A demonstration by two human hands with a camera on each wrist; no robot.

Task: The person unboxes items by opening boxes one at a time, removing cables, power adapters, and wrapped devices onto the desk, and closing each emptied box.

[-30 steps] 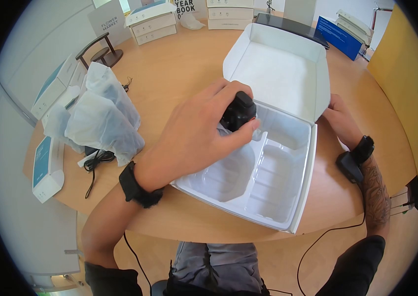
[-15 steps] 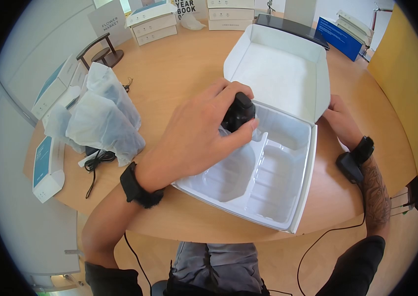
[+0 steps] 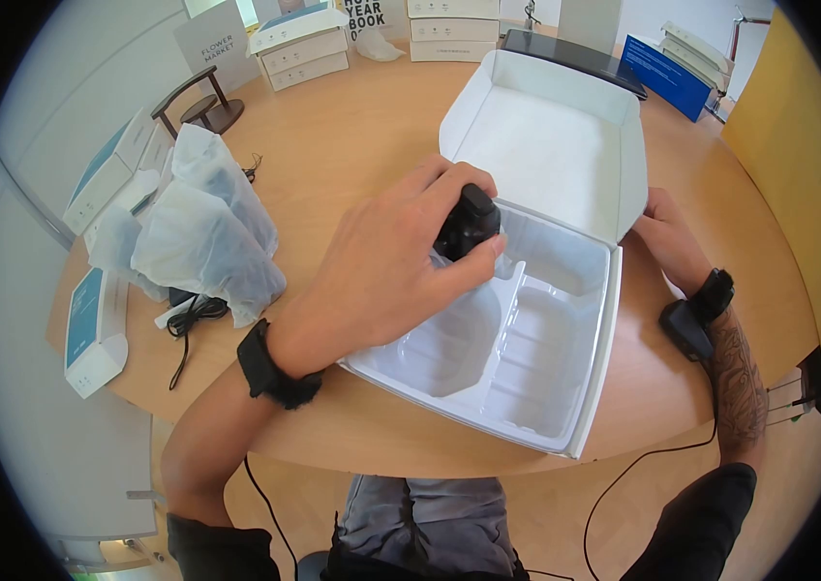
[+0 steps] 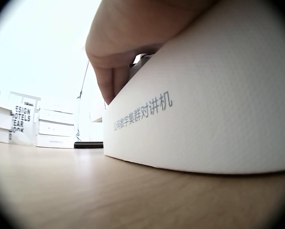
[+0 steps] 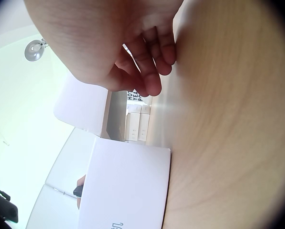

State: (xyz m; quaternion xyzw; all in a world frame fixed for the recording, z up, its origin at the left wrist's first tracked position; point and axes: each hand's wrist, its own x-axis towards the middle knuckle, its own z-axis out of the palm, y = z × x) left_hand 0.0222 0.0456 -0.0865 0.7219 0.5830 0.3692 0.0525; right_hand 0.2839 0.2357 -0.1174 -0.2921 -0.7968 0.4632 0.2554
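In the head view, the left hand (image 3: pixel 381 252) pinches a black device (image 3: pixel 470 223) between thumb and fingers, over the upper left part of a white box (image 3: pixel 606 339) with its lid (image 3: pixel 551 136) raised. The visible compartments of the plastic tray (image 3: pixel 505 339) hold nothing. The left wrist view has the left hand (image 4: pixel 133 43) reaching over the side wall of the box (image 4: pixel 204 109). Beside the lid is the right hand (image 3: pixel 670 237), its fingers partly hidden. In the right wrist view the right hand's fingers (image 5: pixel 145 67) hang loosely bent near the table, gripping nothing.
Plastic-wrapped items (image 3: pixel 202 228) and a black cable (image 3: pixel 193 320) lie at left, near white boxes (image 3: pixel 93 329). A dark wooden stand (image 3: pixel 217 111), stacked boxes (image 3: pixel 452 34), a black flat object (image 3: pixel 575 60) and a blue box (image 3: pixel 664 77) stand along the back.
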